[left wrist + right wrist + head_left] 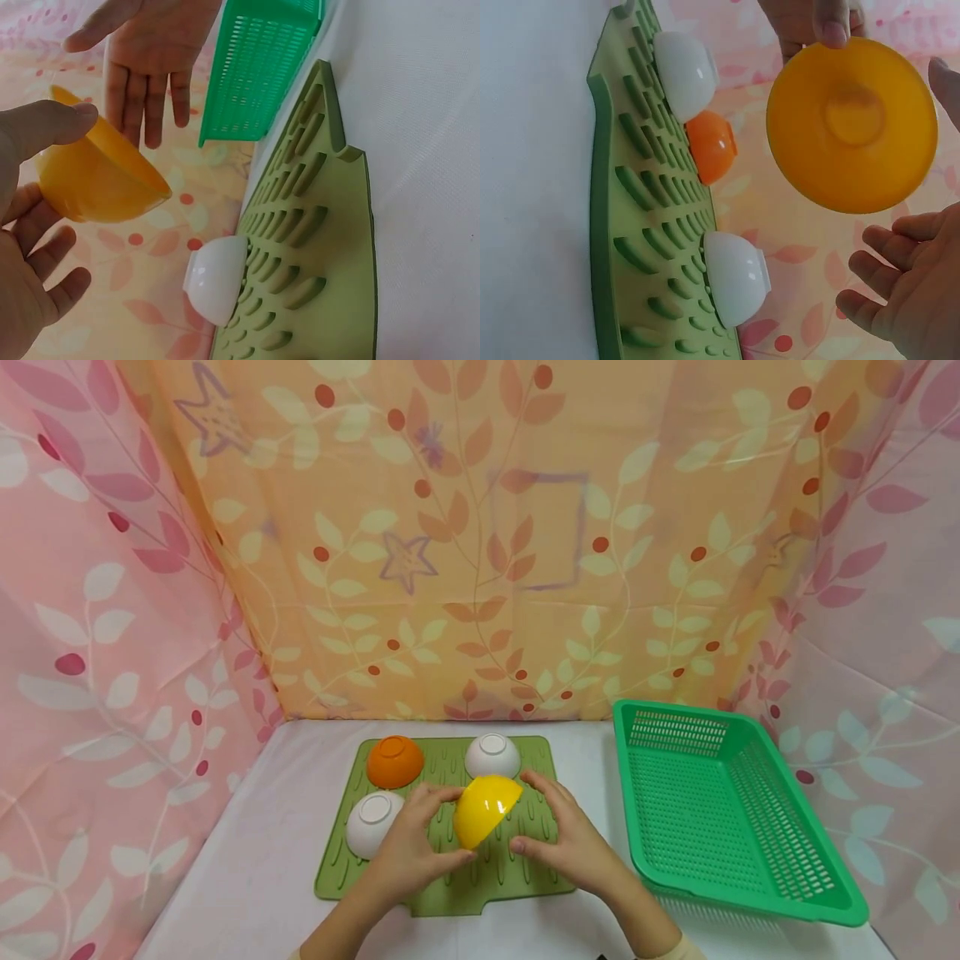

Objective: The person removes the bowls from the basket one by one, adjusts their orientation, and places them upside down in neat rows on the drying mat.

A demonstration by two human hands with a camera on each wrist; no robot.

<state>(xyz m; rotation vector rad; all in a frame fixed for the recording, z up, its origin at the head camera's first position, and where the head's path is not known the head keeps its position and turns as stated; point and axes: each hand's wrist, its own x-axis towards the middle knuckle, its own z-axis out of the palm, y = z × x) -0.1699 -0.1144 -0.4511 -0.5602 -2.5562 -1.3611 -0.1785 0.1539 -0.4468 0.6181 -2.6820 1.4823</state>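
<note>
My left hand (408, 847) pinches a yellow bowl (486, 812) by its rim and outer side, thumb at the rim and fingers beneath. The bowl is tilted and held in the air above a green drying mat (517, 872). In the right wrist view, the inside of the yellow bowl (851, 169) faces the camera. My right hand (570, 843) is beside the bowl with fingers spread and thumb apart, holding nothing; a gap shows between its fingertips and the bowl in the right wrist view.
Upside down on the mat sit an orange bowl (395, 763) at the back left, a white bowl (492, 757) at the back right and another white bowl (369, 828) at the left. A green plastic basket (690, 818) stands right of the mat. Patterned curtains surround the white-covered table.
</note>
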